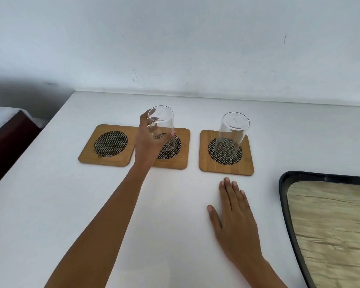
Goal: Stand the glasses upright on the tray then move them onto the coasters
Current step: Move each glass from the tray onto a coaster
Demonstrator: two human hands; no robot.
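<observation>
Three wooden coasters with dark woven centres lie in a row on the white table: left coaster [110,145], middle coaster [178,154], right coaster [226,163]. A clear glass [232,134] stands upright on the right coaster. My left hand [148,142] grips a second clear glass [163,123] from its left side, upright on or just above the middle coaster. My right hand [235,217] rests flat on the table, fingers spread, holding nothing. The tray [284,204], dark-rimmed with a beige wood-grain base, sits at the right edge with no glass on its visible part.
The white table [71,204] meets a white wall at the back. A dark red piece of furniture [6,138] with a white cover stands beyond the table's left edge.
</observation>
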